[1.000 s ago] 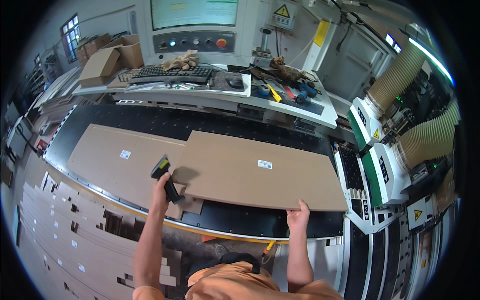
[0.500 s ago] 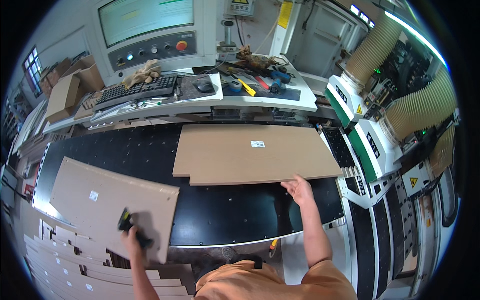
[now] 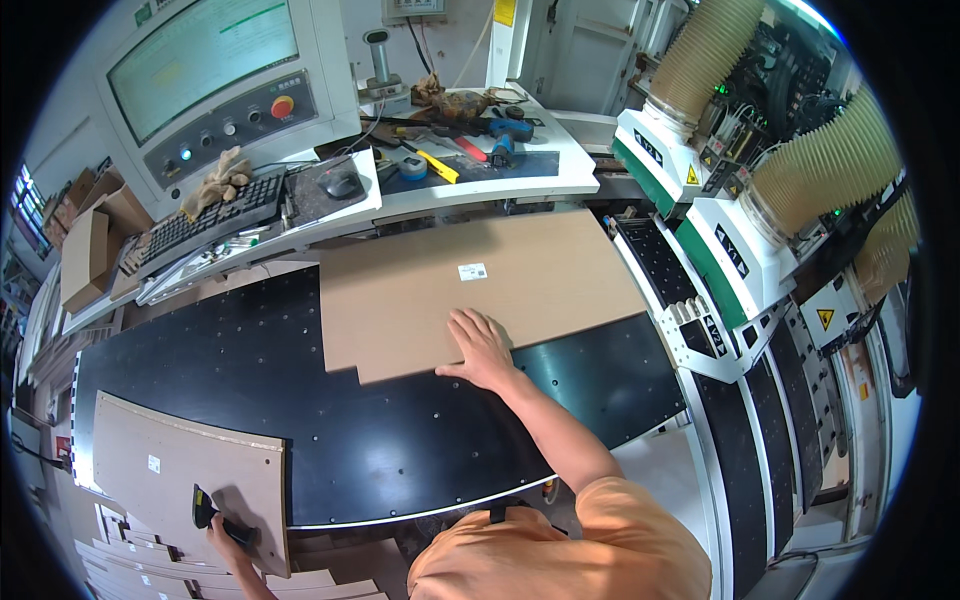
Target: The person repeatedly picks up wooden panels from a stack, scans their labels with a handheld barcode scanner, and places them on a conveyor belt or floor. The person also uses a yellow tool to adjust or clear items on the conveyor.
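A black pistol-shaped barcode scanner (image 3: 205, 507) is gripped in my left hand (image 3: 228, 548), over the right part of a brown panel (image 3: 190, 440) at the lower left. That panel carries a small white label and a few holes near its right edge. My right hand (image 3: 482, 350) lies with fingers spread on a second brown panel (image 3: 560, 270), at its near edge, the thumb by the rim. This second panel has a notch at its near left corner and a white label (image 3: 472, 271) near its middle. Both panels rest on a black table (image 3: 390, 450) dotted with small studs.
Behind the table, a desk holds a keyboard (image 3: 215, 215), a mouse (image 3: 342, 180), gloves and hand tools under a control screen (image 3: 200, 60). Machine heads with ribbed hoses (image 3: 820, 150) stand at the right. Stacked panels (image 3: 150, 565) lie at the lower left.
My right hand has moved left and farther onto the second panel, from beside its near edge. My left hand still holds the scanner over the left panel. The whole view has shifted and turned.
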Tool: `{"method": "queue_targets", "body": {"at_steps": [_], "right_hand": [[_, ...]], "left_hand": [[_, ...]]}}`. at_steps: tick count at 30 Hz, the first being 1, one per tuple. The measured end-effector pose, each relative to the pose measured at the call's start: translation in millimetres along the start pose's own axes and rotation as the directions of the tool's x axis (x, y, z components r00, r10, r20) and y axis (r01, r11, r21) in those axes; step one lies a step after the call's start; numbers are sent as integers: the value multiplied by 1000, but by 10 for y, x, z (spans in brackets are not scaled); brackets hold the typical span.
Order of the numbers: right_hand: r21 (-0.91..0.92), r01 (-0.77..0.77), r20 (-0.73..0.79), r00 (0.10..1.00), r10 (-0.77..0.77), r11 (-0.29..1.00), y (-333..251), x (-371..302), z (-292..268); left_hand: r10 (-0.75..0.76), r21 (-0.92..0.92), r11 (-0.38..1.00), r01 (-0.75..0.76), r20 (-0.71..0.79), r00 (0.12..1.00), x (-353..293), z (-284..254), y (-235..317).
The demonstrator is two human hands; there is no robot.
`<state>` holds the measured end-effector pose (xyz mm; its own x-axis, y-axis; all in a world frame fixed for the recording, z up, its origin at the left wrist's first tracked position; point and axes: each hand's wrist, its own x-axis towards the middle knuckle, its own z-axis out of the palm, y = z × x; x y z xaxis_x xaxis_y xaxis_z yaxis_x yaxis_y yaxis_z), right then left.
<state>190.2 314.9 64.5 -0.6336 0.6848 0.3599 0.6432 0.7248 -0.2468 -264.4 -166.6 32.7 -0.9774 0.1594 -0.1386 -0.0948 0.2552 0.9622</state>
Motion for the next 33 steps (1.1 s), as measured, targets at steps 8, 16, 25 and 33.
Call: {"method": "queue_targets", "body": {"at_steps": [8,16,25,33], "right_hand": [[4,9,-31,999,-9,1000,642,25,-69],[14,-22,-41,999,23,1000,1173,-122,-336],[55,-46,-37,998,48,997,1467,-250,-424],[34,-1,-86,996,4,999,1337,-180,-520]], "left_hand": [[-26,-26,999,27,19,999,-38,232,-22],[-8,18,1000,8,-18,1000,-293,1004,46],[34,1,999,-34,5,999,-918,1578,185],[36,97,995,-36,2,999,-1482,1783,453]]}}
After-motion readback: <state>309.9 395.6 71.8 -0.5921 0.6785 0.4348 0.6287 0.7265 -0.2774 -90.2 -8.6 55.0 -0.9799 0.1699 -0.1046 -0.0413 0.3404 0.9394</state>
